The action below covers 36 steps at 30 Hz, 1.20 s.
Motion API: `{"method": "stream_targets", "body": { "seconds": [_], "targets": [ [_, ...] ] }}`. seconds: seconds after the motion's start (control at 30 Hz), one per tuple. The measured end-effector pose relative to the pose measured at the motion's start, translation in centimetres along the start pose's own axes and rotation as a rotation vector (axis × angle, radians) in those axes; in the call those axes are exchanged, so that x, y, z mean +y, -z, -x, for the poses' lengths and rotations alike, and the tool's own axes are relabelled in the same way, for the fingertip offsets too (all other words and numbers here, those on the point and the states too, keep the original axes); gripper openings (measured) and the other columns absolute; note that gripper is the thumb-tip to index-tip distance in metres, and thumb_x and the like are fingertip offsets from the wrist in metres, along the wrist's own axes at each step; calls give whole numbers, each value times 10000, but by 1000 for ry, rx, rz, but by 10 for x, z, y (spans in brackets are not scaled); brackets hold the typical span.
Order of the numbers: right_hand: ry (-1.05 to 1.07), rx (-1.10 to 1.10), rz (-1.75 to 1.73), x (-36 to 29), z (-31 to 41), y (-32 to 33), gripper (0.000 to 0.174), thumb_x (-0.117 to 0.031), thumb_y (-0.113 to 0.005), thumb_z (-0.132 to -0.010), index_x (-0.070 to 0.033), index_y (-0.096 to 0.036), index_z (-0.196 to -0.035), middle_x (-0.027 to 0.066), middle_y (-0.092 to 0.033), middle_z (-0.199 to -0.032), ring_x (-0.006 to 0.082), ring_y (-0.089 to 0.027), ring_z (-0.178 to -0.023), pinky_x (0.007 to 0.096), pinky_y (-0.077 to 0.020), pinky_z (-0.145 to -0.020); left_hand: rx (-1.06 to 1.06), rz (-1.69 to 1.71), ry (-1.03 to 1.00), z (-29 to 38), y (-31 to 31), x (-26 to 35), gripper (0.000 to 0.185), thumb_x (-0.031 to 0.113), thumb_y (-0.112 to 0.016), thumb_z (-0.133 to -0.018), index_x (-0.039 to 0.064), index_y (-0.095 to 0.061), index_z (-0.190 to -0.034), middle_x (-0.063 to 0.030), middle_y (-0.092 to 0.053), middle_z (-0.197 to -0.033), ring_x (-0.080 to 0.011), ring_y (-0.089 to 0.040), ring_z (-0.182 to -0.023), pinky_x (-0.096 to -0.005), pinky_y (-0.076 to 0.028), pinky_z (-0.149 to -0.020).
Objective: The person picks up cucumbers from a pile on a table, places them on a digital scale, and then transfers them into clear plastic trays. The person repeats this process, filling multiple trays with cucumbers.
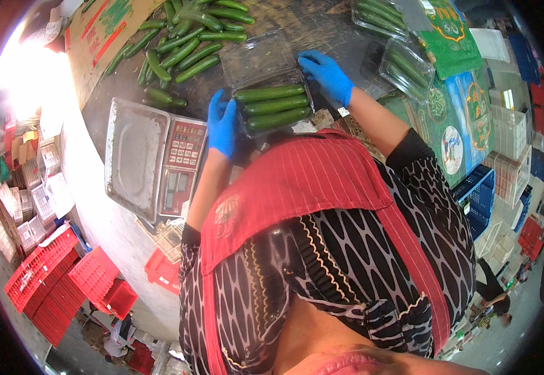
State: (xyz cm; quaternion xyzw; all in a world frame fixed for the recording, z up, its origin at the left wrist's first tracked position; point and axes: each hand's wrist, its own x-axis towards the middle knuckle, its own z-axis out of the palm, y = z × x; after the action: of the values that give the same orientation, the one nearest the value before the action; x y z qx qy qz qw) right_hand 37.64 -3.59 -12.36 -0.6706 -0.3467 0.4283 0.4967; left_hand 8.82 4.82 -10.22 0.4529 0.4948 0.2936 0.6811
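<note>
Several green cucumbers (276, 104) lie side by side in a clear plastic clamshell box (253, 133), whose lid (256, 58) is folded back on the dark table. My left hand (221, 124), in a blue glove, is at the box's left side, thumb and fingers apart. On the other side is my right hand (326, 77), also gloved in blue, with its fingers bent near the box's upper right corner. Whether either hand touches the box I cannot tell. A heap of loose cucumbers (190, 44) lies beyond, to the upper left.
A digital scale (138, 157) with a metal pan stands left of my left arm. Filled clear boxes (407, 70) of cucumbers lie at the right, beside green printed packaging (450, 42). A blue crate (480, 201) is to my right; red crates (47, 281) are stacked at the lower left.
</note>
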Motion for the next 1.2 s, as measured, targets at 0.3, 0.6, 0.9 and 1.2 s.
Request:
{"method": "stream_targets", "body": {
  "seconds": [0.3, 0.6, 0.9, 1.2],
  "targets": [
    [59, -433, 889, -47, 27, -2, 421, -421, -514, -944, -124, -610, -1227, 215, -642, -1132, 403, -614, -1040, 462, -482, -904, -151, -909, -532, -18, 2, 23, 427, 59, -683, -847, 178, -639, -1255, -121, -535, -1035, -258, -571, -894, -328, -495, -814],
    [163, -523, 620, -29, 12, 6, 337, -339, -523, -965, -92, -598, -1181, 187, -591, -1091, 370, -519, -1095, 437, -413, -975, -234, -995, -589, -24, 8, 26, 462, 71, -702, -826, 238, -651, -1254, -124, -551, -1032, -285, -591, -901, -354, -503, -819],
    [223, -560, 590, -18, 24, 20, 336, -292, -580, -948, -78, -592, -1206, 144, -558, -1103, 306, -529, -1091, 396, -431, -963, -243, -1216, -745, -25, 4, 29, 424, 151, -708, -827, 259, -665, -1234, -116, -588, -989, -312, -602, -911, -390, -504, -811],
    [215, -534, 506, -8, 24, 24, 311, -295, -586, -945, -81, -620, -1168, 147, -578, -1081, 290, -561, -1048, 383, -446, -950, -255, -1244, -754, -25, 3, 24, 429, 206, -686, -842, 278, -633, -1261, -111, -589, -1034, -311, -602, -937, -400, -511, -796]
  ]
}}
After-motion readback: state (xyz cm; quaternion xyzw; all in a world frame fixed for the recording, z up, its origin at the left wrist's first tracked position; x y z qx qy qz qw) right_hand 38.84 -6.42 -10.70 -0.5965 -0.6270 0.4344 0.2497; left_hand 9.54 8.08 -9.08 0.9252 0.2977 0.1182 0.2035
